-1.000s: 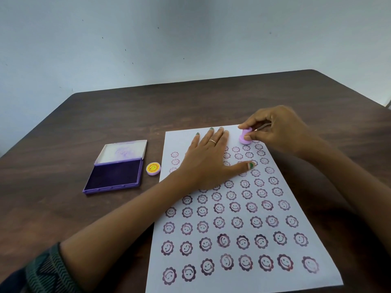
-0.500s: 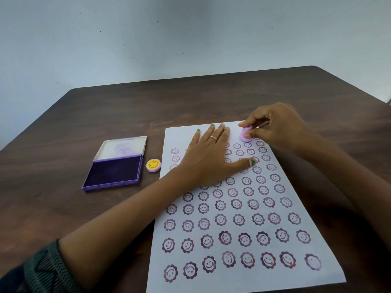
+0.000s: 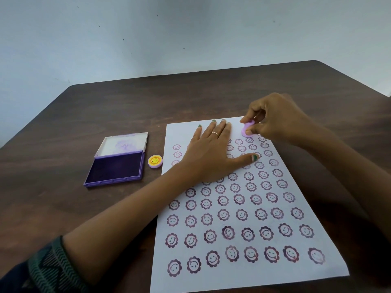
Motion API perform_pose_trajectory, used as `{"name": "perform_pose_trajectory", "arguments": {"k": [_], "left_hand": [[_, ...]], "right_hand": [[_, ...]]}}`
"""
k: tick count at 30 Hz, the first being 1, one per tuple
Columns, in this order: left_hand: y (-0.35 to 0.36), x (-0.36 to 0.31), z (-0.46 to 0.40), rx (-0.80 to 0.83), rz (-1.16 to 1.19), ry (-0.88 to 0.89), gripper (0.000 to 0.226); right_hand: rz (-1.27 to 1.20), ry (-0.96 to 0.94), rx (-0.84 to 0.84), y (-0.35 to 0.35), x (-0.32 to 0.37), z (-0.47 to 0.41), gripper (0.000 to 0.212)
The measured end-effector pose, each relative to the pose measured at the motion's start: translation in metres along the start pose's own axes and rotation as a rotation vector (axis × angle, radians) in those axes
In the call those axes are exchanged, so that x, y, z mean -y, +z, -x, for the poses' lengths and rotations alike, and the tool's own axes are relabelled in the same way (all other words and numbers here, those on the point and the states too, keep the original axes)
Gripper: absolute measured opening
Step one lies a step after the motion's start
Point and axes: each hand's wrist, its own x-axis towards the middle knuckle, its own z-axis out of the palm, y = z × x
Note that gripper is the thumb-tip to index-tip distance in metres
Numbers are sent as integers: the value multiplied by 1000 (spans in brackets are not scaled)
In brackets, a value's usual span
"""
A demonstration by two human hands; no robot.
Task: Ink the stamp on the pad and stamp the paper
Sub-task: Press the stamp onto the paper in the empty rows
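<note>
A white sheet of paper (image 3: 243, 278) lies on the table, covered with rows of purple smiley-flower prints. My left hand (image 3: 209, 153) rests flat on its upper part, fingers spread, holding it down. My right hand (image 3: 275, 119) pinches a small pink stamp (image 3: 247, 130) near the sheet's far right corner, its base on or just above the paper. The open purple ink pad (image 3: 116, 168) sits to the left of the sheet, lid tipped back.
A small round cap with a yellow smiley (image 3: 155, 161) lies between the ink pad and the paper. The dark wooden table (image 3: 63, 208) ends at a pale wall behind. My patterned left sleeve (image 3: 42, 269) is at the lower left.
The right hand has tilted the stamp slightly at the sheet's far right corner. The left hand stays flat on the paper. The view has shifted a little.
</note>
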Motion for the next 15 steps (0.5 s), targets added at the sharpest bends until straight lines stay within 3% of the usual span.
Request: {"name": "perform_pose_trajectory", "arguments": {"k": [15], "left_hand": [[0, 0, 1, 0, -2, 1, 96]], "right_hand": [[-6, 14, 6, -1, 3, 1, 22]]}}
